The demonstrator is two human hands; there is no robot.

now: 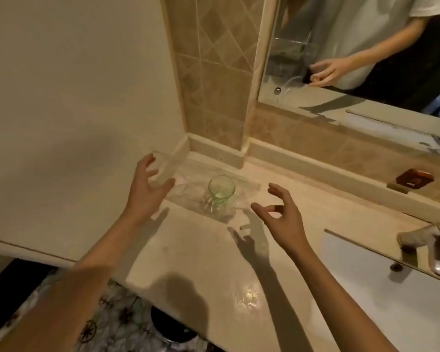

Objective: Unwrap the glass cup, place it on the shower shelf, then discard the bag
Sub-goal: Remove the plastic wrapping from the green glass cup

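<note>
Landmark: we place everything by the glass cup, which stands upright on the counter near the tiled corner pillar.
Cup and wrap: the cup sits mouth up on or in a clear plastic bag that spreads flat to both sides of it; we cannot tell whether the film still covers the rim.
Left hand: our left hand hovers left of the cup, fingers spread and holding nothing, over the bag's left end, where a clear flap rises behind the fingers.
Right hand: our right hand hovers right of the cup and a little nearer to us, fingers loosely curved apart, also holding nothing.
Key relation: the cup lies between our two hands and slightly beyond them; the bag's long axis runs left to right, so each hand faces one end of it.
Nearer hand: both look about equally near.
Step judged: we are still at the unwrapping.
Bin: a dark round bin sits below the counter edge, toward us from the cup.
</note>
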